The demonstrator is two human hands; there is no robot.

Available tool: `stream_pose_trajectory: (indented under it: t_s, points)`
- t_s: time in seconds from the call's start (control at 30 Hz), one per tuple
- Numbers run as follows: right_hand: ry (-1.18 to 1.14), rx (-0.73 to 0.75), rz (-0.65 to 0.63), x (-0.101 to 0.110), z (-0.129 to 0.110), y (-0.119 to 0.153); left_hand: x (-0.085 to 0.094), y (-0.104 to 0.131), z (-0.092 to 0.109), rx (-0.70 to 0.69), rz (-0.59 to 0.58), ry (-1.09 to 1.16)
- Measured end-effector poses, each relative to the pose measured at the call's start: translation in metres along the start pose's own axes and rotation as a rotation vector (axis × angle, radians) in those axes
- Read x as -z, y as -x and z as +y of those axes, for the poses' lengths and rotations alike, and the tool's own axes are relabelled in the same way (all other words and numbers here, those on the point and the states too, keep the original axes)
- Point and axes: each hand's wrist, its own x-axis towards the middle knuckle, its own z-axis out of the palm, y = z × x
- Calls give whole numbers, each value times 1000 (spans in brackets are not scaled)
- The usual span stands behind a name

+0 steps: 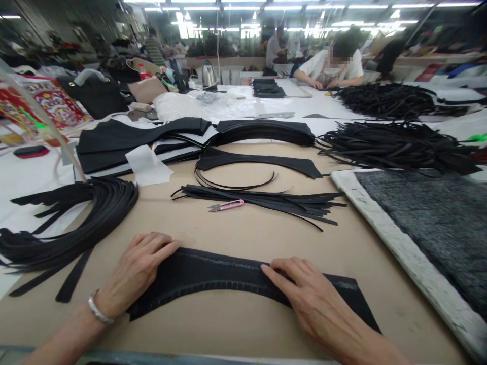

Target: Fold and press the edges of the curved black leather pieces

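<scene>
At the far left of the table [198, 329], near where I'm standing, a thick bundle of black strips [114, 208] lies in a curve. Next comes the worker's left hand [146, 266], a bracelet [99, 308] on its wrist. It lies over the left end of a curved black piece [224, 274], thumb along the far edge and fingers bent; I can't tell whether their tips press from above or pinch underneath.

The piece lies flat in front of the worker, its hollow side toward the body, with small nicks along that curve. I'd judge it light and bendy but with some body, more like thin leather or backed cloth than paper; it looks unlikely to break, though it may slide or crease. The broad ends seem the best hold, the narrow middle the floppiest.

Beyond that middle are pink snips [232, 204], touching or just beside a loose bunch of straight strips [266, 197].

Farther right, the right hand [304, 284] spans the piece, thumb at the far edge, fingers curled, tips hidden. A padded board [426, 218] sits at the right.
</scene>
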Motion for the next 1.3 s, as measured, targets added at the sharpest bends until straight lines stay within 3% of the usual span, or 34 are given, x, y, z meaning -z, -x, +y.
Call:
stream_pose_trajectory:
  t_s: [0.3, 0.7, 0.83, 0.97, 1.07, 1.17, 1.3]
  points:
    - [148, 99, 59, -13, 1, -9, 1, -2, 1, 36, -10, 32]
    - [88, 15, 28, -17, 3, -12, 8, -4, 2, 105, -4, 75]
    - [48, 46, 26, -17, 6, -13, 16, -17, 28, 178, 78, 181]
    - [116, 94, 58, -25, 10, -10, 11, -37, 74, 27, 12, 324]
    - [160, 117, 64, -31, 11, -7, 6, -41, 93, -36, -48, 298]
    - [191, 124, 72, -32, 10, -5, 5, -30, 83, -32, -56, 190]
    - [243, 145, 127, -26, 7, -7, 13, -4, 43, -21, -18, 31]
